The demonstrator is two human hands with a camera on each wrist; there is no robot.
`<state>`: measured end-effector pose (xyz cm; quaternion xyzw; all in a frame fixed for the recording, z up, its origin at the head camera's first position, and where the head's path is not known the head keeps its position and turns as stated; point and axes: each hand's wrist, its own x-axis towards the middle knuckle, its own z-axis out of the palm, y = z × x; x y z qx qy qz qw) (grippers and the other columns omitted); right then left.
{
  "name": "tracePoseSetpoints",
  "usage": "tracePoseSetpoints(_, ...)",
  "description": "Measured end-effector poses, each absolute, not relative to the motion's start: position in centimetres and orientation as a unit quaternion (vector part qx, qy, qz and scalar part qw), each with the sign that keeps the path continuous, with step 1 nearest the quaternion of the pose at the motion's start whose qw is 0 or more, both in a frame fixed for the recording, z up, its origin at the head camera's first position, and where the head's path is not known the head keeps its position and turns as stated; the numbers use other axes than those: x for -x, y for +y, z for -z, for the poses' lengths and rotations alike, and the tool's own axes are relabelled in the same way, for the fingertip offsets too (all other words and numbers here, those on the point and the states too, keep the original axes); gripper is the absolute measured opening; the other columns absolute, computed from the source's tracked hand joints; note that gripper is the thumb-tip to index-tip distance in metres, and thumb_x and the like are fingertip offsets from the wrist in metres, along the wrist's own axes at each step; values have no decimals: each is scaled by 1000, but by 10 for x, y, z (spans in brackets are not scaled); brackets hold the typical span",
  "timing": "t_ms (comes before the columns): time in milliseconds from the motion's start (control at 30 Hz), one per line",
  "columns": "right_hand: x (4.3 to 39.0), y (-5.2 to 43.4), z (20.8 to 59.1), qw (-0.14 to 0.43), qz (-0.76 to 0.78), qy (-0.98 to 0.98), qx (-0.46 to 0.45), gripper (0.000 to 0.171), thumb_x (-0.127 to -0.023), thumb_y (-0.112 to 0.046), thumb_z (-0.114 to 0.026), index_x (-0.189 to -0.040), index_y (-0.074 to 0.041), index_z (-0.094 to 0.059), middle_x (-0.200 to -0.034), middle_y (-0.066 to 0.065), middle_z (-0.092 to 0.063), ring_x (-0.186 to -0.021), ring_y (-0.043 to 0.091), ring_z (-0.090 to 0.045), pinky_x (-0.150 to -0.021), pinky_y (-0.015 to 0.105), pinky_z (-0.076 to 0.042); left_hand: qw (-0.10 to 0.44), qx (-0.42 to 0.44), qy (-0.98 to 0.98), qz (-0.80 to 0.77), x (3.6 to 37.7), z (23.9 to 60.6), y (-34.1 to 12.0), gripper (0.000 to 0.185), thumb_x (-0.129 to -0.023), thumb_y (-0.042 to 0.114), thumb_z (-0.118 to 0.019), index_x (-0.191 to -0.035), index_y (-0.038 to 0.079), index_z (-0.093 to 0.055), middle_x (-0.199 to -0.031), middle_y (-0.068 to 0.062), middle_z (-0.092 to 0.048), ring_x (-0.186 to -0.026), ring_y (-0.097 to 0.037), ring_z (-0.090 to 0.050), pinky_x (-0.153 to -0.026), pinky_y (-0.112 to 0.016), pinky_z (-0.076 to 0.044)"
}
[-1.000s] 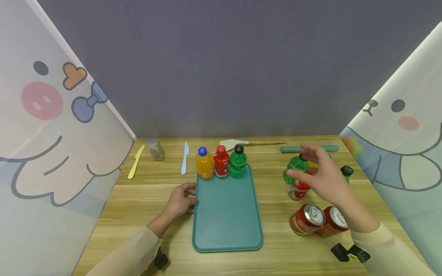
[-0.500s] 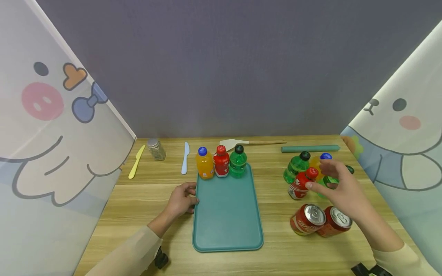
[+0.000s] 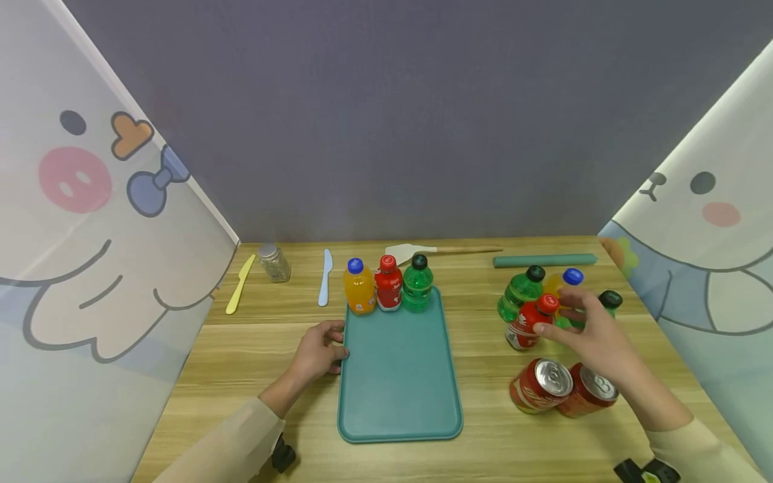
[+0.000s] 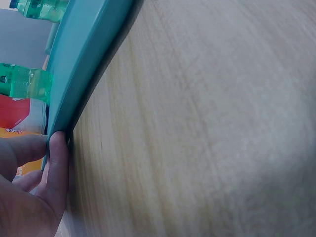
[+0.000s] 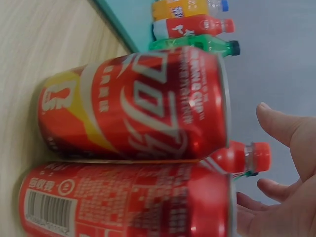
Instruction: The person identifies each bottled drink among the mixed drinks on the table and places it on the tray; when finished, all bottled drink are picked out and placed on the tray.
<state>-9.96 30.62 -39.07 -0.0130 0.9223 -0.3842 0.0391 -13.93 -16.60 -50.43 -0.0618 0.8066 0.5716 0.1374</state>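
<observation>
Head: 3 btls (image 3: 388, 287) are set on tray (image 3: 400, 376); other btls (image 3: 522, 294) & 2 cans (image 3: 534, 389) left off, R side; R hand (image 3: 598, 339) poised at red btl (image 3: 527, 325), contact unclear. L wrist: tray edge pinched by L hand (image 4: 30, 195). R wrist: R fingers are spread.

Soft, even light reaches me; glare brightens the can lids (image 3: 553, 377) at near right. Wide-angle stretch pulls at the side walls (image 3: 78, 268). My left wrist view is hazy, its surface (image 4: 197, 118) blurred, shadow hugging the tray (image 4: 85, 54).
</observation>
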Motion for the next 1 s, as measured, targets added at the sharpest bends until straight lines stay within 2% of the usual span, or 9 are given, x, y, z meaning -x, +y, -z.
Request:
tracePoseSetpoints(167,104,310,398,46,370,928,12,91,-96,-42,-72,-153,10,-24,-148,37,-39,-127,61,-48,-92,61,-58,140,64,806,-572,140,505,-166,60,-84,-13,-70,-141,-1,-56,-111,-17,-58,-77,-20,-62,-55,-38,-64)
tracePoseSetpoints(467,113,311,407,41,347,937,24,88,-97,-44,-70,-150,12,-29,-145,37,-44,-125,59,-51,-96,66,-54,141,66,805,-572,140,503,-165,60,-84,-14,-70,-141,-2,-56,-111,-17,-58,-75,-19,-62,-55,-38,-64)
tracePoseSetpoints(833,119,308,415,14,342,939,24,64,-100,-36,-68,-139,8,-44,-132,32,-58,-120,55,-58,-92,63,-57,140,62,806,-572,140,506,-166,59,-84,-14,-70,-141,-2,-56,-111,-18,-58,-76,-20,-62,-55,-39,-64)
tracePoseSetpoints(933,119,308,415,1,338,941,27,58,-98,-35,-70,-134,6,-50,-126,29,-63,-115,52,-62,-87,57,-60,138,61,807,-571,140,506,-166,59,-85,-14,-70,-141,-2,-56,-111,-18,-58,-75,-20,-62,-54,-38,-64)
tracePoseSetpoints(1000,119,309,415,-4,338,941,28,55,-97,-34,-73,-130,5,-53,-123,27,-66,-113,50,-64,-82,45,-63,137,62,808,-570,140,506,-166,58,-85,-14,-70,-140,-2,-56,-111,-18,-58,-74,-20,-62,-54,-38,-63)
